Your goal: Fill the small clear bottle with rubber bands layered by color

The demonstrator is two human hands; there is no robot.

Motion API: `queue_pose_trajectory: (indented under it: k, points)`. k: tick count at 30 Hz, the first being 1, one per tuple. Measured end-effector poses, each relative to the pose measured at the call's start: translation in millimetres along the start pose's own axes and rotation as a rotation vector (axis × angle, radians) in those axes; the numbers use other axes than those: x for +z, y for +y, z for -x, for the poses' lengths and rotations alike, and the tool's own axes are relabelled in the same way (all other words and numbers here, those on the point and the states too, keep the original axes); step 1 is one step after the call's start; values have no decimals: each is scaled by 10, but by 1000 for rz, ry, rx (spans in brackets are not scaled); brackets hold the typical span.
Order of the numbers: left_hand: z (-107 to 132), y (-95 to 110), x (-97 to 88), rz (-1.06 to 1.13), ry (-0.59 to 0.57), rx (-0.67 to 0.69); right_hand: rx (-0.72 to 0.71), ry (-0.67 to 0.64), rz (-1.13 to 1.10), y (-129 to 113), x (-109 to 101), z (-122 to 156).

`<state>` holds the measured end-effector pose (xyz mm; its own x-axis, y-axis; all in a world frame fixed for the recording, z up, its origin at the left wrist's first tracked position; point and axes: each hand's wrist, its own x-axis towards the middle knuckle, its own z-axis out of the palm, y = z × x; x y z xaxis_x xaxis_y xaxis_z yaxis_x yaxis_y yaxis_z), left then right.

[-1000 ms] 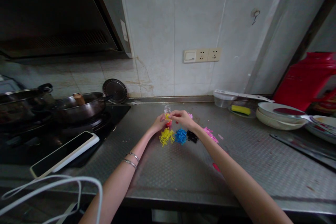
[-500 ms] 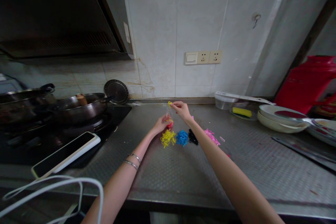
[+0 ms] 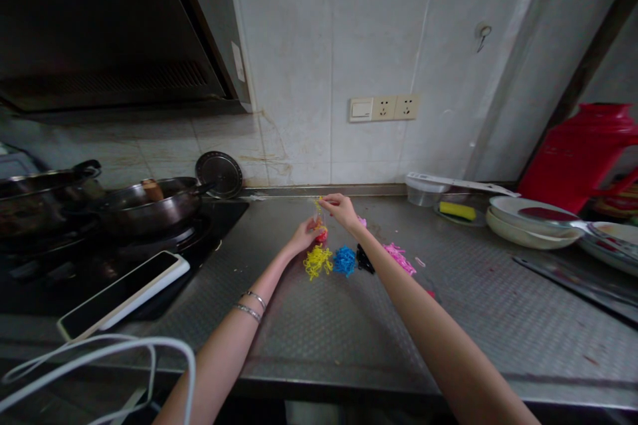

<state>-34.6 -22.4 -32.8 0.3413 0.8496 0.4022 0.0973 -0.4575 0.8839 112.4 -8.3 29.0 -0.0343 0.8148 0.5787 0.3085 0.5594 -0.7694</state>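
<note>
My left hand (image 3: 305, 236) is closed around a small clear container (image 3: 319, 218), with red and some yellow pieces low inside it. Above its mouth, my right hand (image 3: 339, 206) pinches a small yellow loop (image 3: 319, 200) that looks like a rubber band. Just in front of the container lies a pile of yellow loops (image 3: 318, 261). To the right of it are a blue pile (image 3: 344, 261), a black pile (image 3: 365, 260) partly behind my right forearm, and a pink pile (image 3: 400, 259). One pink loop (image 3: 420, 261) lies apart.
A phone-like white device (image 3: 122, 295) and white cable (image 3: 169, 343) are at left, near a stove with a pan (image 3: 149, 212). At right stand bowls (image 3: 528, 232), a yellow sponge (image 3: 457, 212), a knife (image 3: 573, 285) and a red thermos (image 3: 573, 159).
My right hand has shifted slightly left and lower with the yellow loop, bringing it to the container's mouth. The left hand keeps its hold on the container.
</note>
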Motion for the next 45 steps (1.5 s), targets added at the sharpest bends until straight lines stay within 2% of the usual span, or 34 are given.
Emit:
queue_pose_trajectory:
  k: [10, 16, 18, 22, 25, 28, 31, 36, 45]
  points:
    - [26, 46, 13, 11, 2, -14, 32, -55, -21, -108, -82, 64]
    - [23, 48, 14, -17, 33, -28, 62, -17, -36, -153, -210, 152]
    - [29, 61, 14, -17, 40, -29, 68, -88, -30, -169, -276, 202]
    - [28, 61, 12, 8, 10, -40, 46, -412, 13, -217, -363, 335]
    - [4, 16, 4, 41, 6, -46, -70, -616, 135, -243, -330, 455]
    - [-27, -36, -4, 78, 25, -36, -177, -717, 335, -256, -232, 572]
    - [-44, -53, -6, 92, 41, -43, -213, -752, 520, -270, -139, 665]
    - [-37, -20, 1, 91, 58, -65, -215, -741, 740, -265, -60, 736]
    - [-43, -12, 4, 98, 73, -95, -178, -767, 759, -238, -3, 760]
